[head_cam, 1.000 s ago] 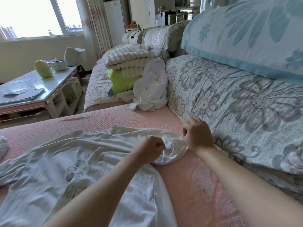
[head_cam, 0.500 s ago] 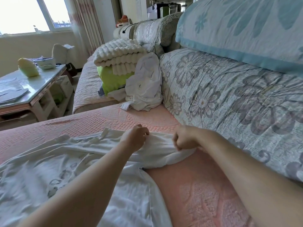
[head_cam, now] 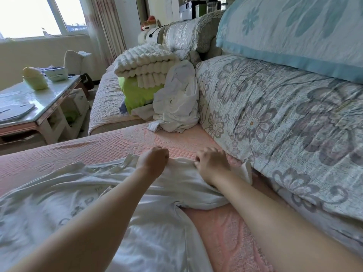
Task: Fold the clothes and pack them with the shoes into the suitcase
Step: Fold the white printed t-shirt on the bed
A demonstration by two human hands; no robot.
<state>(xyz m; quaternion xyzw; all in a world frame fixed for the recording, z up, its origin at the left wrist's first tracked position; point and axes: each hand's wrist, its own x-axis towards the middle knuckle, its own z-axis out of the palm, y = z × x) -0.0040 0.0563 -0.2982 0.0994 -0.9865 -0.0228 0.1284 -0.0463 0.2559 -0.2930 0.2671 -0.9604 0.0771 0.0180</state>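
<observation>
The fingers [head_cam: 211, 154] of the right hand [head_cam: 213, 164] are curled down and pinch a raised fold of the shirt [head_cam: 161, 238] at its shoulder. The left hand [head_cam: 152, 161] is clenched on the shirt's far edge by the collar. Cloth runs up into the fist, though the back of the hand hides the fingertips. A short stretch of bunched cloth lies between the two hands.

A second ago the right hand was out at the foot of the backrest [head_cam: 275, 118], on the end of the sleeve [head_cam: 246, 170]. Now it sits nearer the left hand, and the sleeve end shows past it as a loose flap touching the backrest. Half a second ago that hand was a tight fist; its fingers are now spread a little over the fold. The left hand is balled as before.

The shirt lies spread on the pink seat [head_cam: 98, 150], its shoulder toward the seat's back edge and its body toward the near left. Both forearms cover its middle, the picture's left and bottom edges cut it off, and the grey print on the chest is too blurred to read.

At the seat's far back corner a pile [head_cam: 176, 108] of white clothes leans on the backrest, with a folded blanket [head_cam: 145, 63] on a green cushion [head_cam: 137, 95] beyond it. A table [head_cam: 49, 112] stands at the far left.
</observation>
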